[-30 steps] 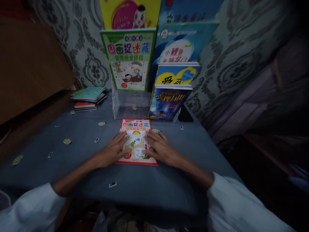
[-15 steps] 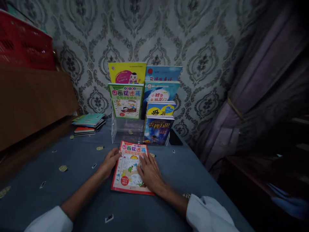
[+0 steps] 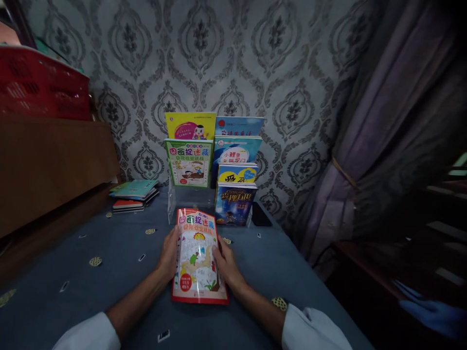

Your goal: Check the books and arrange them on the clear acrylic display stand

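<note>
A red-bordered picture book (image 3: 199, 257) is held between my two hands, its cover facing up and slightly bowed. My left hand (image 3: 169, 253) grips its left edge, the fingertips hidden behind it. On the right edge, my right hand (image 3: 226, 262) has its thumb on the cover and its other fingers around the side. Just beyond stands a clear acrylic rack (image 3: 174, 206). Its left side bears a yellow book (image 3: 189, 119) behind a green-bordered book (image 3: 189, 165); the tier below them holds nothing. On its right side, several books stand in tiers, a dark blue book (image 3: 234, 206) in front.
A pile of books (image 3: 135, 189) lies left of the rack on the blue cloth (image 3: 120, 243). A black flat object (image 3: 261, 215) is right of the rack. A red basket (image 3: 44, 87) sits on a brown wooden surface (image 3: 54, 170). A tied curtain (image 3: 328, 209) hangs at the right.
My right hand has moved from lying on the cover to the book's right edge, and both hands now grip the book. The book looks bowed and more upright. The view has tilted up slightly.
</note>
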### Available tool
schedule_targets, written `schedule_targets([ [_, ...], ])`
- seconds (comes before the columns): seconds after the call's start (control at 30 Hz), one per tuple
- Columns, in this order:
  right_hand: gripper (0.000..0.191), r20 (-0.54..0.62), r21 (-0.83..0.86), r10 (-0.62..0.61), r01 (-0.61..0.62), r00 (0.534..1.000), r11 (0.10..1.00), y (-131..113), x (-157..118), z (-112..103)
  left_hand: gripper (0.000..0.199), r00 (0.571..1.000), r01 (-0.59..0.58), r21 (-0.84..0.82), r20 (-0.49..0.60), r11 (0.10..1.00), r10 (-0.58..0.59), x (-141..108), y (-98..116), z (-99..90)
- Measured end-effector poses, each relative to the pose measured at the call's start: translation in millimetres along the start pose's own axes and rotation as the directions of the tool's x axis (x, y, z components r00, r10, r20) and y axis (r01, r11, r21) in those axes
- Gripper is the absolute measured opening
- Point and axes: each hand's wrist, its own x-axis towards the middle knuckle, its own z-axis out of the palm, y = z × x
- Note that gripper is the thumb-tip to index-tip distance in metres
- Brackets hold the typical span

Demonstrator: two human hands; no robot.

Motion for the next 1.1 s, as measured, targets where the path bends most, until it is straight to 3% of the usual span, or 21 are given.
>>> schedule_targets([
  [0.1,0.056,-0.019,0.360,0.070,-0.058,0.997,0.931,-16.1,9.6,2.1,0.062,0.987,-0.158,-0.003,0.042,0.987,0.158,-2.6,16.5,8.6],
  [0.17,0.055,-0.094,0.454,0.039,0.008,0.995,0.891,-34.7,13.9,-1.0,0.063,0.958,-0.278,0.022,0.083,0.960,0.276,-3.6,30.1,13.7],
  [0.27,0.054,-0.257,0.372,-0.126,0.218,0.958,0.902,-59.1,13.6,-10.1,0.055,0.858,-0.502,0.098,0.180,0.859,0.481,-3.1,43.6,12.4],
  [0.33,0.048,-0.283,0.281,-0.235,0.315,0.930,0.907,-64.6,8.2,-14.2,0.051,0.797,-0.593,0.153,0.252,0.791,0.549,-1.3,42.0,3.7],
  [0.4,0.041,-0.266,0.227,-0.282,0.344,0.922,0.911,-61.1,-0.2,-13.9,0.051,0.796,-0.592,0.209,0.305,0.778,0.523,0.9,32.2,-8.6],
  [0.5,0.034,-0.258,0.187,-0.279,0.332,0.925,0.925,-50.2,-11.9,-7.6,0.057,0.829,-0.540,0.258,0.328,0.801,0.453,3.7,13.7,-24.2],
  [0.6,0.031,-0.246,0.161,-0.304,0.348,0.920,0.923,-45.9,-15.7,-1.7,0.063,0.824,-0.543,0.268,0.353,0.796,0.443,5.0,5.3,-29.9],
  [0.9,0.030,-0.216,0.079,-0.409,0.433,0.887,0.898,-47.3,14.9,6.7,0.060,0.754,-0.609,0.312,0.513,0.729,0.410,18.9,25.2,-20.4],
  [1.1,0.036,-0.295,0.029,-0.454,0.483,0.841,0.875,-55.6,50.4,20.8,0.057,0.694,-0.704,0.302,0.488,0.643,0.529,57.4,39.8,-23.0],
])
